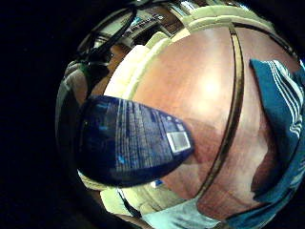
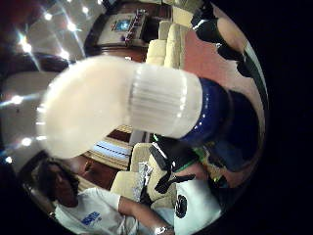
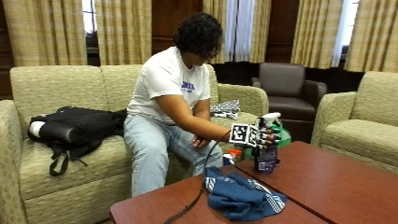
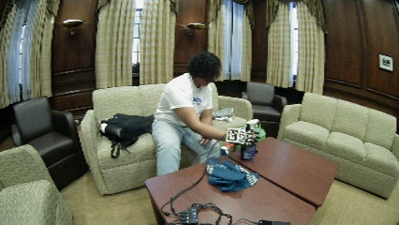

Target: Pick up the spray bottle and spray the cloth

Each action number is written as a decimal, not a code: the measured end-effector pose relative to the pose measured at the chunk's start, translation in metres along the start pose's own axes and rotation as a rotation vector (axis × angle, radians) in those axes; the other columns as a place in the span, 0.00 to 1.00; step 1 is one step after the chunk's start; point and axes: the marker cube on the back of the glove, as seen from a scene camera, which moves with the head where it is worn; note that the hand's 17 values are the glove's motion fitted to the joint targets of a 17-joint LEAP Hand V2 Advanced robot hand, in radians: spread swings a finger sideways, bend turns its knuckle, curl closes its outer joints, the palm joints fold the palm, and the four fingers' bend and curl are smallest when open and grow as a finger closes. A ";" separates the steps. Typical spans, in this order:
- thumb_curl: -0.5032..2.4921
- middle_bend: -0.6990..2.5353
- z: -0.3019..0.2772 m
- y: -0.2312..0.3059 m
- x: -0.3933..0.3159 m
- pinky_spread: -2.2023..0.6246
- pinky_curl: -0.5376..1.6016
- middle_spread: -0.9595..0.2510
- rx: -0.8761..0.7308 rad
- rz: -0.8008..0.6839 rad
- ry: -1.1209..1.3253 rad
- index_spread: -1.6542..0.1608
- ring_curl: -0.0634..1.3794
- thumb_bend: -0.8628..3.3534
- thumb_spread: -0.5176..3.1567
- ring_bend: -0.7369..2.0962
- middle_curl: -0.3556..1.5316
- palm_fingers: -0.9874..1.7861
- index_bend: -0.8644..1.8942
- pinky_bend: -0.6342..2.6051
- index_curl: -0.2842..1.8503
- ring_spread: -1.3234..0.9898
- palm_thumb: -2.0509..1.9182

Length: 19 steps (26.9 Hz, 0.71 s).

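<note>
step: pickup in hand, spray not yet done
right hand (image 3: 266, 138): fingers curled round bottle (image 3: 266, 156)
bottle: upright, at table (image 3: 336, 177) edge
cloth (image 3: 242, 196): on table, near
next: aim nozzle at cloth, squeeze trigger

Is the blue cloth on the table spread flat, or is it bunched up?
Bunched up. In the outside view the cloth lies in a crumpled heap with folds on the table, beside the spray bottle the hand holds.

Open room: bare table (image 3: 348, 186) right of the spray bottle (image 3: 266, 158).
In the way: cloth (image 3: 242, 196) heaped nearer, green bottle (image 3: 281, 135) just behind.
</note>
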 end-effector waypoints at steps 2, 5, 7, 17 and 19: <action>0.35 0.30 -0.008 0.009 -0.002 0.77 0.41 0.64 -0.017 0.015 -0.001 0.70 0.32 0.19 0.37 0.45 0.40 0.63 0.34 0.27 0.29 0.48 0.66; 0.34 0.29 -0.026 0.022 -0.003 0.78 0.41 0.64 -0.031 0.009 0.037 0.70 0.32 0.19 0.38 0.45 0.40 0.62 0.34 0.28 0.28 0.48 0.66; 0.33 0.29 -0.037 0.033 -0.004 0.78 0.41 0.64 -0.044 -0.011 0.080 0.70 0.32 0.19 0.38 0.45 0.40 0.61 0.34 0.28 0.27 0.48 0.66; 0.31 0.28 -0.087 0.088 -0.009 0.78 0.42 0.65 -0.143 -0.138 0.317 0.69 0.31 0.20 0.39 0.44 0.39 0.60 0.35 0.27 0.26 0.48 0.65; 0.31 0.28 -0.098 0.100 -0.009 0.79 0.42 0.65 -0.156 -0.160 0.361 0.69 0.31 0.20 0.39 0.44 0.39 0.59 0.35 0.27 0.25 0.48 0.65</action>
